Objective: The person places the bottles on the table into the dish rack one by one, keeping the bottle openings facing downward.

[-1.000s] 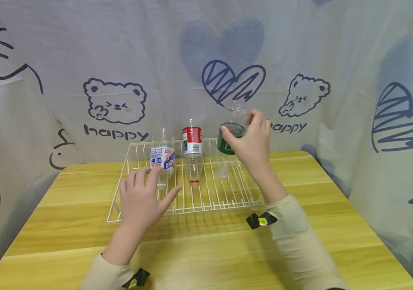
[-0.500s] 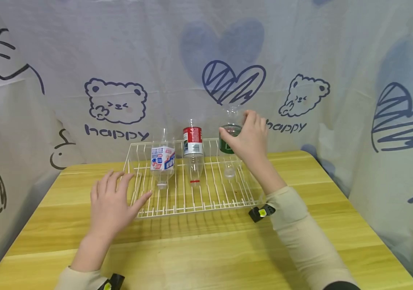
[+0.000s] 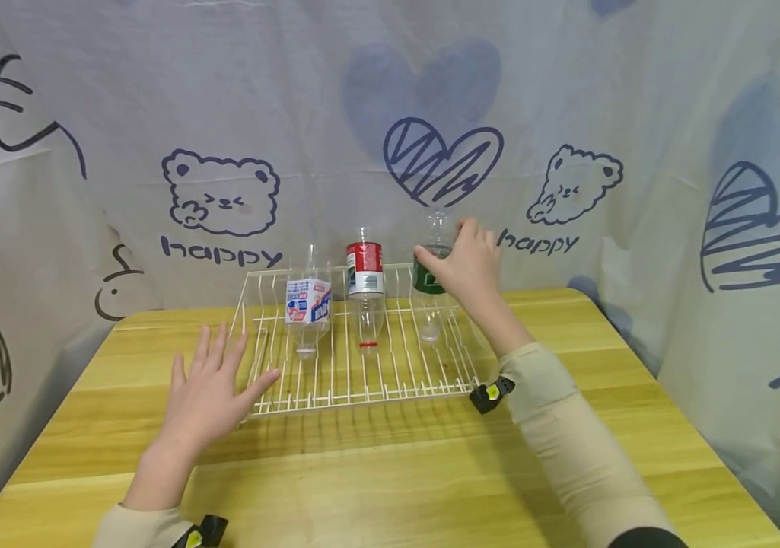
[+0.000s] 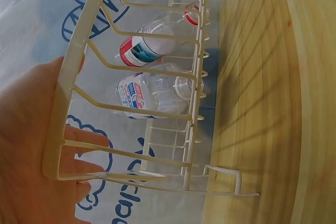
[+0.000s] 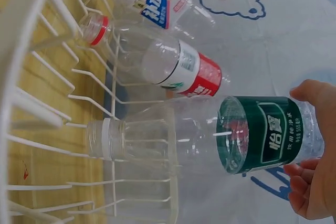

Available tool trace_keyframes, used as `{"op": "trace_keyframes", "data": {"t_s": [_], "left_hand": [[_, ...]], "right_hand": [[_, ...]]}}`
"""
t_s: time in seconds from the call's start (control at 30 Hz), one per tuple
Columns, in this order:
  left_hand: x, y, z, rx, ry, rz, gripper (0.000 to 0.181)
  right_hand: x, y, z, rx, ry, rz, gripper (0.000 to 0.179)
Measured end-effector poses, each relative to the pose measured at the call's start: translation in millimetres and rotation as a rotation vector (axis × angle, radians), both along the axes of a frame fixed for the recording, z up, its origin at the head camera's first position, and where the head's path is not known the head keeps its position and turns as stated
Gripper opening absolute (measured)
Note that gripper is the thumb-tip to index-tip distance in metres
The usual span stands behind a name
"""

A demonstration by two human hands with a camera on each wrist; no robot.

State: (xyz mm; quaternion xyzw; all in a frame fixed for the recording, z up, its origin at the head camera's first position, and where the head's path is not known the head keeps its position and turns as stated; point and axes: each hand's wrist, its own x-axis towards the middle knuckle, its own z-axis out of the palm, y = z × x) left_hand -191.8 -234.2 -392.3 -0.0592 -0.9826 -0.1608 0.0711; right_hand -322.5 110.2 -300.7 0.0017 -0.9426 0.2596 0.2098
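My right hand [image 3: 475,262] grips a clear plastic bottle with a green label [image 5: 265,132] near its base. The bottle points neck-down among the wires at the right of a white wire rack [image 3: 355,399]. Fingers spread, my left hand [image 3: 205,396] is at the rack's front left corner and holds nothing; the left wrist view shows it beside the rim. Two more clear bottles stand neck-down in the rack: one with a red and white label [image 3: 365,268] in the middle, one with a white and blue label [image 3: 307,301] on the left.
The rack stands toward the back of a wood-grain table [image 3: 390,487]. Close behind it hangs a pale curtain [image 3: 335,99] printed with hearts and bears, which also runs along both sides.
My left hand has moved left, from in front of the white and blue labelled bottle to the rack's corner. My right hand has straightened the green-labelled bottle and lowered it slightly.
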Motion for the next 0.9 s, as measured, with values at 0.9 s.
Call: {"op": "trace_keyframes", "data": {"t_s": [0.9], "left_hand": [[0.4,-1.4,-2.2,0.019,-0.088,0.01,0.095]], "right_hand": [[-36.7,-7.6,-11.8,0.143,-0.186,-0.013,0.09]]}}
